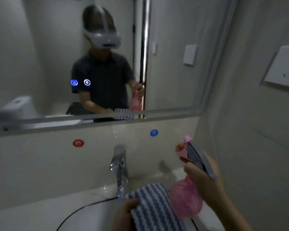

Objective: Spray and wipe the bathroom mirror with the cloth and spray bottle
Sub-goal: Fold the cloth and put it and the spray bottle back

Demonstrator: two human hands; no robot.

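Observation:
The bathroom mirror (173, 47) fills the upper half of the view and reflects a person in a dark shirt with a headset. My right hand (207, 180) grips the neck of a pink spray bottle (185, 200) with a grey trigger head, its nozzle tilted up toward the mirror's lower right part. My left hand (123, 214) holds a blue and white striped cloth (153, 207) low over the sink, just left of the bottle.
A chrome faucet (119, 167) rises behind the white sink (83, 215). Red (78, 143) and blue (154, 132) round stickers mark the wall under the mirror. A wall socket (284, 67) sits on the right wall. The mirror shows a toilet and a chrome pole.

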